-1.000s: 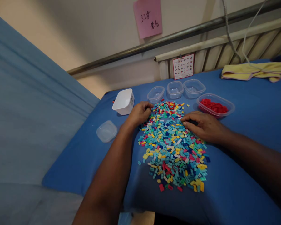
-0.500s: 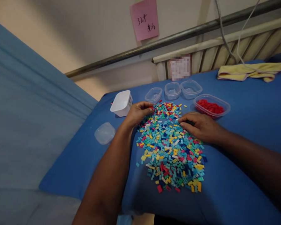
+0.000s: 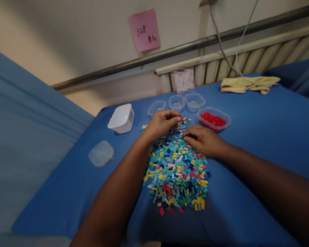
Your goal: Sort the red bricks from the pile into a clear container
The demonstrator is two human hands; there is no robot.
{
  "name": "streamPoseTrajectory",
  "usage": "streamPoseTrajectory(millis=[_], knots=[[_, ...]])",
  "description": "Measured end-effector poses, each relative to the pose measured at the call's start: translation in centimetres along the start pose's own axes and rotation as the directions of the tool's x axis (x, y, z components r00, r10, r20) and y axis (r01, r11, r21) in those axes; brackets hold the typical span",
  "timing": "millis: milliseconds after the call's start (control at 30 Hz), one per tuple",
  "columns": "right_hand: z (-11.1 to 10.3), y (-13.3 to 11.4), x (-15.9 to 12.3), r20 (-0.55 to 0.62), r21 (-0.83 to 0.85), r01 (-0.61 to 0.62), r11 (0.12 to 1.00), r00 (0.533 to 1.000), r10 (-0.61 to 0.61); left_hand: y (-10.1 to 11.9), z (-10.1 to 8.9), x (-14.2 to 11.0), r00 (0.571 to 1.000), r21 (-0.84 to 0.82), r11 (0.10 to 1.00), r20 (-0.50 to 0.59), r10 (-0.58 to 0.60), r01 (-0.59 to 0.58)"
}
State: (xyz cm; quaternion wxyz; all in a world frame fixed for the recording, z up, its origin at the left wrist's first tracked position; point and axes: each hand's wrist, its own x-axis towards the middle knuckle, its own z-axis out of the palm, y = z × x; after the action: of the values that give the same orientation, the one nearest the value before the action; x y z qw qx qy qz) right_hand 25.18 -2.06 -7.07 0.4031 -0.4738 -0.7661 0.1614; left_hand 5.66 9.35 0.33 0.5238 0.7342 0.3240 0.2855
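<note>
A heap of small bricks (image 3: 177, 171) in teal, yellow, red, pink and dark blue lies on a blue cloth. My left hand (image 3: 162, 124) rests at the heap's far edge with its fingers curled in a pinch; what they hold is too small to name. My right hand (image 3: 202, 140) lies palm down on the heap's far right side, its fingers bent and pressed onto the bricks. Just beyond my right hand stands a clear tub of red bricks (image 3: 213, 119).
Three empty clear tubs (image 3: 177, 102) stand in a row behind the heap. A white tub (image 3: 121, 118) and a clear lid (image 3: 101, 153) lie to the left. A yellow cloth (image 3: 247, 84) lies at the back right, by a radiator and a wall with a pink note (image 3: 144, 30).
My left hand has moved right along the heap's far edge, toward my right hand. The camera view has shifted, so everything sits further left in the frame.
</note>
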Motion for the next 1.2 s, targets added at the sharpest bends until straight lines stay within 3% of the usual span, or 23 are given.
streamPoseTrajectory(millis=[200,300,400,533,633,700,800,933,1067,1200], knots=[[0.2,0.3,0.0,-0.001,0.000,-0.033,0.999,0.999,0.033,0.0,6.2,5.6,0.993,0.125,0.986,0.030,0.111,-0.114],[0.2,0.3,0.0,-0.005,0.004,-0.037,0.999,0.999,0.037,-0.1,7.0,6.8,0.990,0.166,0.976,0.024,0.142,-0.144],[0.1,0.3,0.0,-0.006,0.019,-0.004,1.000,1.000,0.004,0.1,4.6,5.7,0.991,0.244,0.963,-0.047,0.127,-0.112],[0.1,0.2,0.0,0.003,0.028,0.000,1.000,1.000,0.000,-0.1,-1.5,2.2,0.983,0.445,0.896,-0.159,0.087,-0.007],[0.2,0.2,-0.1,0.006,0.026,-0.019,0.999,1.000,0.019,-1.5,-5.4,-0.4,0.981,0.517,0.850,-0.194,0.006,0.096],[0.2,0.2,-0.1,0.005,0.027,-0.025,0.999,1.000,0.025,-2.7,-6.7,-1.6,0.976,0.555,0.817,-0.215,-0.041,0.156],[0.1,0.0,-0.2,0.006,0.024,-0.032,0.999,0.999,0.032,-4.2,-7.1,-2.4,0.988,0.697,0.703,-0.149,-0.051,0.142],[0.0,-0.1,-0.3,0.011,0.011,-0.041,0.999,0.999,0.041,-4.1,-6.6,-2.6,0.999,0.860,0.509,-0.012,-0.041,0.031],[0.1,0.0,-0.4,0.010,0.012,-0.044,0.999,0.999,0.044,-3.2,-6.5,-2.6,0.988,0.879,0.462,-0.062,-0.141,0.121],[0.1,0.1,-0.5,0.013,0.011,-0.036,0.999,0.999,0.036,-3.1,-6.7,-2.8,0.983,0.887,0.438,-0.083,-0.166,0.149]])
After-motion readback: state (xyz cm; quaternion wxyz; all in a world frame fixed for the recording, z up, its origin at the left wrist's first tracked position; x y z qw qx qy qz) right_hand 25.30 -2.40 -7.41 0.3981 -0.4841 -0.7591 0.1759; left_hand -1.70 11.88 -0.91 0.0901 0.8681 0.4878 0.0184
